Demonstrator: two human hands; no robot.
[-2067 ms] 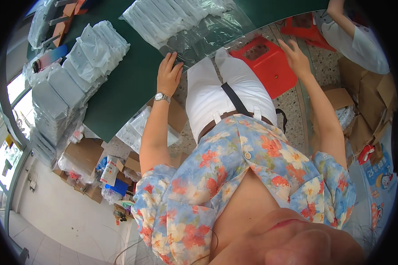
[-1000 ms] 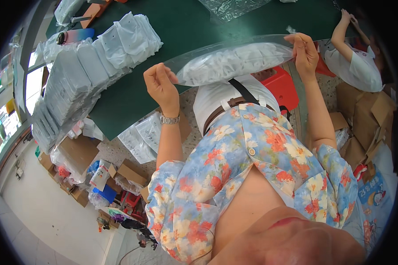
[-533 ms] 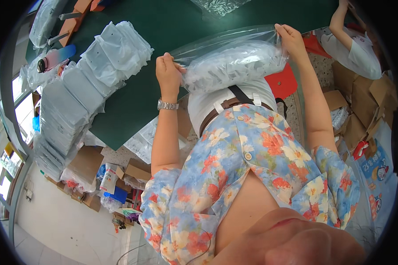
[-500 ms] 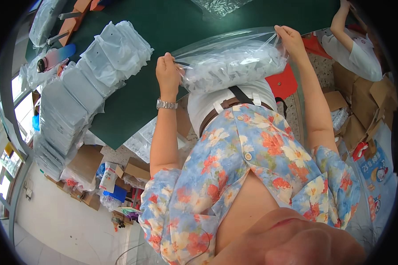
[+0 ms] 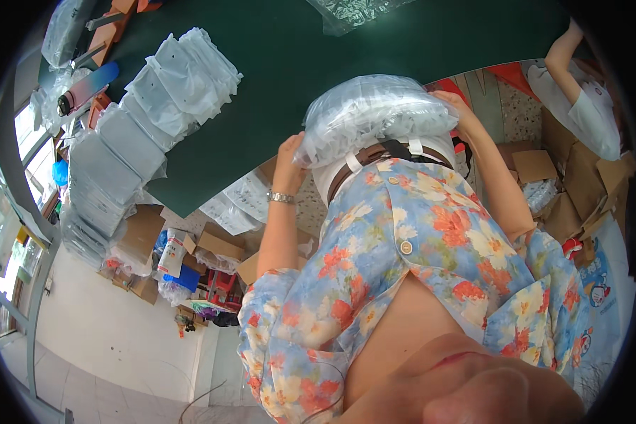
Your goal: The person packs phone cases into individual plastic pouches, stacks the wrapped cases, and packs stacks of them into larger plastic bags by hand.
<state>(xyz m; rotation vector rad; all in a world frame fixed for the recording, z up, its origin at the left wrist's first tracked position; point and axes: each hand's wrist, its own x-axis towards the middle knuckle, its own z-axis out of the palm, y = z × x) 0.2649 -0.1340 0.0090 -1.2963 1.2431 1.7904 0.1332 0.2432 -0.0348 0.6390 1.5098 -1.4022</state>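
Observation:
A clear plastic bag (image 5: 374, 109), puffed out and full of small whitish pieces I cannot identify, sits in front of my waist at the near edge of the green table (image 5: 290, 53). At its left end, my left hand (image 5: 290, 159) grips the film with curled fingers, a metal watch (image 5: 280, 197) on the wrist. My right hand (image 5: 457, 112) pinches the bag's right end, its fingertips partly behind the plastic. The bag's mouth cannot be made out.
A long row of flat, pale plastic packs (image 5: 120, 145) runs along the table's left side, beside a blue-pink bottle (image 5: 88, 88). Another clear bag (image 5: 357, 10) lies at the far edge. Cardboard boxes (image 5: 583, 180) stand at right, near another person's arm (image 5: 564, 60).
Both my hands have come down and toward me. The bag's film, stretched wide between them before, is now gathered round a rounder bundle.

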